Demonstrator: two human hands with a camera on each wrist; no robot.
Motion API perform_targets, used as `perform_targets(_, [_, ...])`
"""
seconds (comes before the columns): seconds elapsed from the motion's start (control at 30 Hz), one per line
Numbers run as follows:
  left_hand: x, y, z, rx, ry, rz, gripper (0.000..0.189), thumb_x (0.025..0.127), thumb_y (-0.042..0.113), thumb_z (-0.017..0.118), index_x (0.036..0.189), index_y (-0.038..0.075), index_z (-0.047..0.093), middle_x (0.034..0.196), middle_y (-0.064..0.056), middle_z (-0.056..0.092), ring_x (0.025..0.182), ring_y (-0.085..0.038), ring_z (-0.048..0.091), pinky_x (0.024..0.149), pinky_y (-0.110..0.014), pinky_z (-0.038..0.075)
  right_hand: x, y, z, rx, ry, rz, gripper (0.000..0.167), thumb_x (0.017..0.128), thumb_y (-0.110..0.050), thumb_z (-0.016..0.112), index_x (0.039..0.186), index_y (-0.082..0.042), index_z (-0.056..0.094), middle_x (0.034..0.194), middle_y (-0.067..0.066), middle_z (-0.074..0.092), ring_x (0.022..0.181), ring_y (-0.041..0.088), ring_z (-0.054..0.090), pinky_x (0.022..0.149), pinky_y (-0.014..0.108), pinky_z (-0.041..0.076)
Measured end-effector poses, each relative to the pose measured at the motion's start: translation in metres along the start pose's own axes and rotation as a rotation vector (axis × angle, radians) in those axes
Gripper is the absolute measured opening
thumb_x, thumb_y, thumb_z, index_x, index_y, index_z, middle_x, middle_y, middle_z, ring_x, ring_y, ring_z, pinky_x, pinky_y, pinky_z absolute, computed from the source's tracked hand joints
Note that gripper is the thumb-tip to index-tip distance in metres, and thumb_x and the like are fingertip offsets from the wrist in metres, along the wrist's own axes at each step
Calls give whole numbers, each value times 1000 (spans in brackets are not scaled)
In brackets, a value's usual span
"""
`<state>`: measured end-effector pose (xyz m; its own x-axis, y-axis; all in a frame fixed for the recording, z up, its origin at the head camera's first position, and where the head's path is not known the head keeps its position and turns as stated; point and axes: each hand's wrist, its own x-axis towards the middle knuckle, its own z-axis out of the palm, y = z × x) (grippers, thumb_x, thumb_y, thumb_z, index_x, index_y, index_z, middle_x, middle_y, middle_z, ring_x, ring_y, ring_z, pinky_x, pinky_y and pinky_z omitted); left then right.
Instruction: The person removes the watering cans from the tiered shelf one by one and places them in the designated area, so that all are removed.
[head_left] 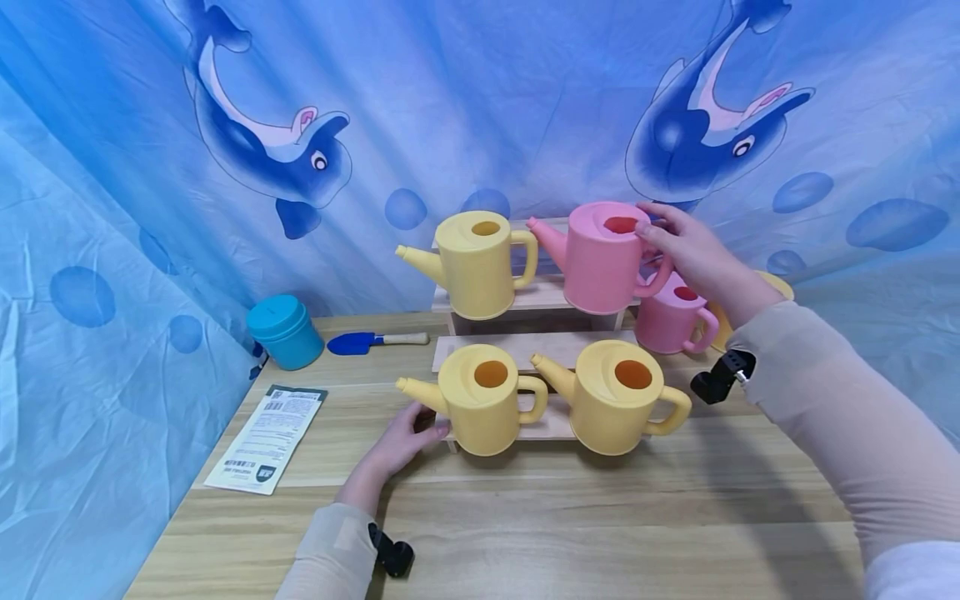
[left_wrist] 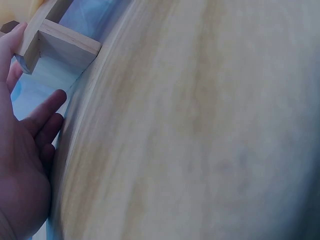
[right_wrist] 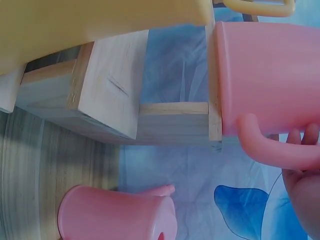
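Observation:
A three-step wooden stand [head_left: 517,343] carries watering cans on its top and bottom steps. At the top right, my right hand [head_left: 688,242] grips a pink watering can [head_left: 600,262], its thumb at the top rim and fingers by the handle. In the right wrist view, the base of this pink can [right_wrist: 270,75] is against the top board. My left hand [head_left: 401,442] holds the left end of the bottom step, thumb in front; in the left wrist view its other fingers [left_wrist: 47,112] extend below the board. Beside it is a yellow watering can [head_left: 480,412].
Two more yellow cans, one top left [head_left: 478,271] and one bottom right [head_left: 615,408], stand on the steps. Right of the stand are another pink can [head_left: 667,317] and a partly hidden yellow one. A blue lidded pot [head_left: 287,333], trowel [head_left: 367,342] and printed packet [head_left: 267,437] lie left.

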<state>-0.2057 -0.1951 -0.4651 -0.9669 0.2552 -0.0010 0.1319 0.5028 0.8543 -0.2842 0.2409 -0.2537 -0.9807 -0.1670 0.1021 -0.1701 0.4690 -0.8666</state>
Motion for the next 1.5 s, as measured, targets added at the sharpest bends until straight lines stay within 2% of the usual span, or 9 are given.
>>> perform_targets(0.23, [0,-1,0,3,4,8,58,83,36,69,133,13,49,136,-13,48,127,-32,41,105,-52,29,2,0,0,-9,8,20,74,88,-55,53,149,-34,19,135,7,38,97,28,49,76,30,48])
perform_targets(0.37, [0,0,0,6,-2,-9,59,83,37,69,134,15,48,137,-12,47,128,-31,39,106,-51,28,0,2,-1,-34,24,15,75,87,-53,56,149,-34,19,132,6,38,87,27,51,69,27,50])
perform_targets(0.43, [-1,0,0,9,1,-6,59,83,38,69,134,16,48,136,-11,48,128,-31,40,106,-51,28,0,3,-1,-40,26,14,75,87,-53,57,149,-35,19,133,6,38,88,26,51,69,27,50])
perform_targets(0.57, [-9,21,-3,1,-8,-1,55,85,30,68,132,8,48,134,-17,49,126,-35,41,105,-53,29,-2,4,-2,-45,28,10,76,87,-51,58,149,-34,18,135,8,37,96,26,47,71,27,50])
perform_targets(0.6, [-9,21,-3,-5,-8,0,55,86,28,67,132,7,48,134,-18,48,126,-36,41,105,-53,29,-2,4,-2,-45,27,8,76,87,-51,58,149,-34,18,136,8,37,98,26,46,72,27,50])
perform_targets(0.67, [-8,20,-3,-7,-9,-6,54,86,25,67,132,6,48,134,-19,48,126,-37,40,105,-53,28,-2,4,-3,-48,28,4,75,88,-51,57,150,-33,18,135,9,37,102,27,44,73,27,50])
perform_targets(0.83, [0,-3,1,13,16,2,56,84,34,69,132,14,49,135,-13,49,126,-33,41,105,-53,28,-5,7,-6,-49,33,3,73,89,-50,56,150,-32,19,136,10,38,108,31,42,74,26,49])
perform_targets(1.3, [-1,-1,0,7,7,5,59,82,38,69,134,17,48,136,-11,48,128,-31,39,106,-52,26,-13,18,-20,-35,90,2,70,89,-49,56,149,-31,23,132,10,38,103,29,42,69,23,49])
perform_targets(1.5, [-1,0,0,10,8,6,59,83,39,69,134,18,48,137,-10,48,129,-31,39,107,-52,26,-19,21,-25,-39,154,32,68,90,-49,55,149,-29,26,127,9,40,97,26,43,69,22,48])
